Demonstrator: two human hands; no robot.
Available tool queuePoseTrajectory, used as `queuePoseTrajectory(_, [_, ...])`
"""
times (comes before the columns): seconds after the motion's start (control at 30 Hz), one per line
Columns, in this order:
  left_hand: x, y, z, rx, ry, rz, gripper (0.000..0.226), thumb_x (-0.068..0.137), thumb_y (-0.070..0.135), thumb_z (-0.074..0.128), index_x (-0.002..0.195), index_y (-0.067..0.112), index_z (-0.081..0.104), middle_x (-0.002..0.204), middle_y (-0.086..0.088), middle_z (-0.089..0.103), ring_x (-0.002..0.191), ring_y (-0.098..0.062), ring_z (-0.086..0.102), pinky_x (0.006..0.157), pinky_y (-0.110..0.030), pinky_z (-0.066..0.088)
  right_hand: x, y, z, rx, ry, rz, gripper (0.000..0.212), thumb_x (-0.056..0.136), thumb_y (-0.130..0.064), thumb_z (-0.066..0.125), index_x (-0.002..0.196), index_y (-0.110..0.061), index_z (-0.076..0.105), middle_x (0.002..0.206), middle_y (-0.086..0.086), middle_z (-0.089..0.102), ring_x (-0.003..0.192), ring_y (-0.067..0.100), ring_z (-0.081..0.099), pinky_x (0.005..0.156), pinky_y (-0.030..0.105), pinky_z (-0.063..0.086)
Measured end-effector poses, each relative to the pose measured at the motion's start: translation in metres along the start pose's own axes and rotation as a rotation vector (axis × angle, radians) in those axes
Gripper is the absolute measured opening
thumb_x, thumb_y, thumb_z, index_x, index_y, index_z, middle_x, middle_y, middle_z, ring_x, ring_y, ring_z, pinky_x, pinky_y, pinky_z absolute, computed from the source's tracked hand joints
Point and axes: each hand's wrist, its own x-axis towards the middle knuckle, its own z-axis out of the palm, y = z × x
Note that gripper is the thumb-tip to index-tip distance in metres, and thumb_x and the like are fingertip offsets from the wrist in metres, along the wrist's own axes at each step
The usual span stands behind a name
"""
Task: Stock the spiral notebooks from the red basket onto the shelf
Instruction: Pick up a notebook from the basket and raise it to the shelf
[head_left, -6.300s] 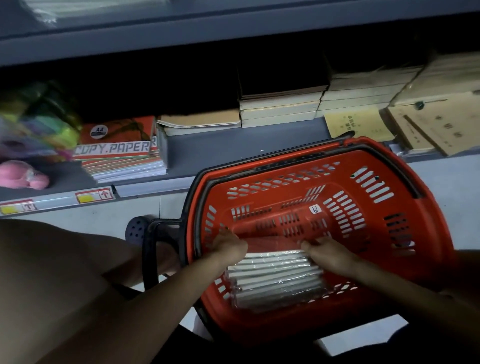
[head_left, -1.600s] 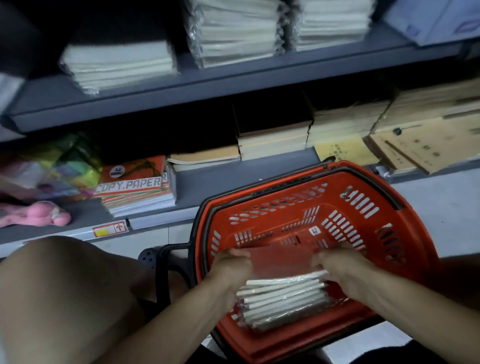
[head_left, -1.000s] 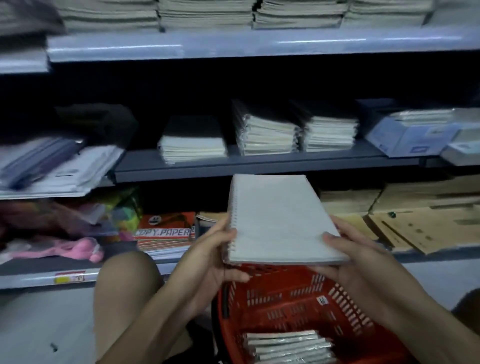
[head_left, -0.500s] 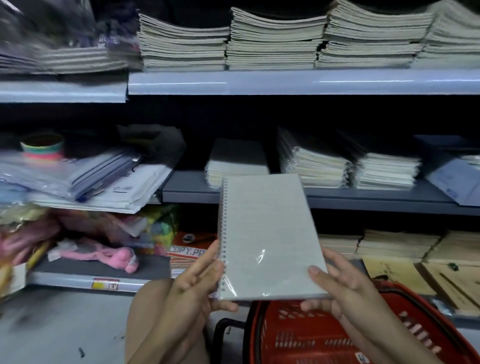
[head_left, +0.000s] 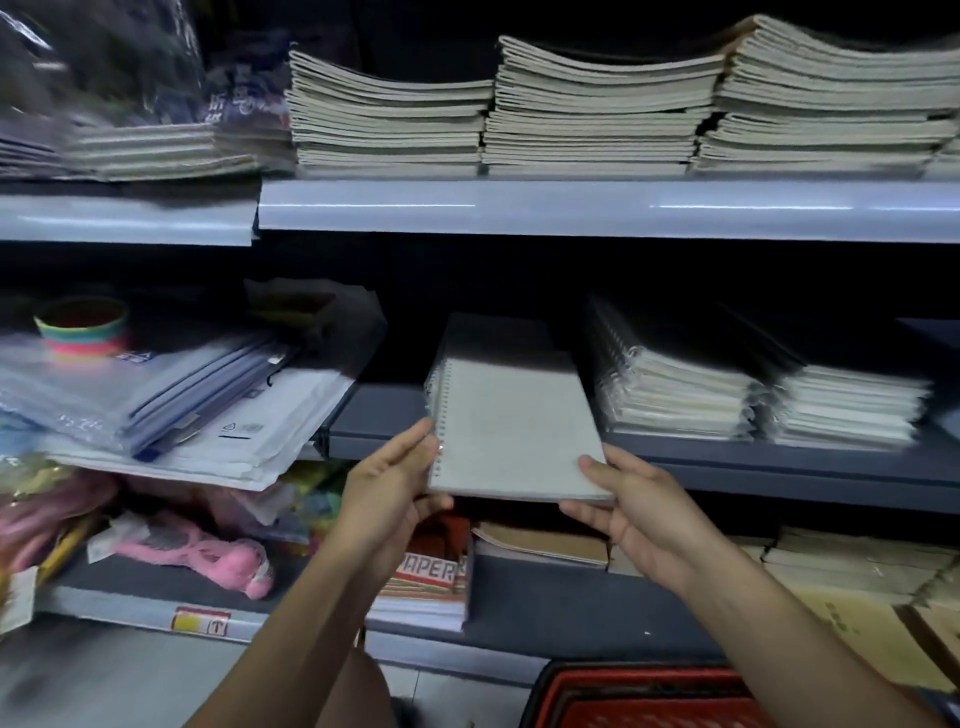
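Notebook (head_left: 511, 431) now probably over shelf edge (head_left: 727, 462)

Both hands hold a spiral notebook (head_left: 511, 426) flat at the front edge of the middle shelf (head_left: 727, 457). The left hand (head_left: 387, 488) grips its near left corner by the coil; the right hand (head_left: 631, 506) grips the near right corner. Right of it sit stacked spiral notebooks (head_left: 675, 384). The red basket (head_left: 649, 696) shows at the near bottom edge.

A pale grey spiral notebook (head_left: 511, 426), red basket (head_left: 644, 699), grey-blue shelf (head_left: 779, 462), pink toy (head_left: 208, 556), rainbow-striped ring (head_left: 80, 327).
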Motion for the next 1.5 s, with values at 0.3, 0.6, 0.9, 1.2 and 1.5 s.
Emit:
queuePoseTrajectory(0.3, [-0.004,-0.024,-0.007,0.251,0.137,0.252,0.051,0.087,0.001,0.072,0.134,0.016,0.059,0.106,0.002,0.076,0.091,-0.013,0.076,0.075,-0.019,0.058,0.004,0.027,-0.01,-0.145,0.075,-0.22,0.048,0.084,0.003,0.072,0.127,-0.01,0.054,0.112,0.011,0.074,0.093,0.033,0.076,0.093,0.045,0.057])
queuePoseTrajectory(0.6, [0.02,-0.021,-0.002,0.334,0.251,0.332,0.044,0.086,0.009,0.076,0.128,0.009,0.064,0.078,0.007,0.078,0.076,-0.008,0.076,0.073,-0.018,0.058,0.033,0.03,-0.003,-0.197,0.193,-0.385,0.03,0.083,-0.004,0.076,0.112,-0.008,0.069,0.098,0.01,0.076,0.075,0.027,0.077,0.077,0.024,0.061])
queuePoseTrajectory(0.9, [0.07,-0.015,0.004,0.481,0.266,0.384,0.047,0.085,0.019,0.079,0.129,0.015,0.065,0.082,-0.001,0.078,0.077,-0.005,0.074,0.073,-0.014,0.055,0.079,0.021,0.008,-0.216,0.281,-0.436,0.033,0.084,-0.01,0.079,0.112,-0.005,0.063,0.088,0.017,0.075,0.068,0.024,0.075,0.062,0.023,0.06])
queuePoseTrajectory(1.2, [0.102,-0.015,0.015,0.627,0.341,0.459,0.037,0.09,0.026,0.073,0.125,0.02,0.066,0.114,-0.015,0.068,0.066,-0.009,0.061,0.06,-0.004,0.045,0.104,0.012,0.027,-0.312,0.377,-0.475,0.037,0.087,-0.02,0.077,0.121,-0.011,0.065,0.07,0.013,0.069,0.05,0.022,0.064,0.041,0.03,0.054])
queuePoseTrajectory(1.5, [0.021,-0.054,0.037,0.455,0.279,0.393,0.027,0.088,0.027,0.075,0.114,0.031,0.068,0.101,-0.003,0.072,0.071,-0.023,0.065,0.066,-0.027,0.053,0.025,0.02,-0.031,-0.43,0.255,-0.392,0.021,0.092,-0.026,0.07,0.11,-0.016,0.067,0.068,0.012,0.072,0.057,0.028,0.068,0.051,0.035,0.057])
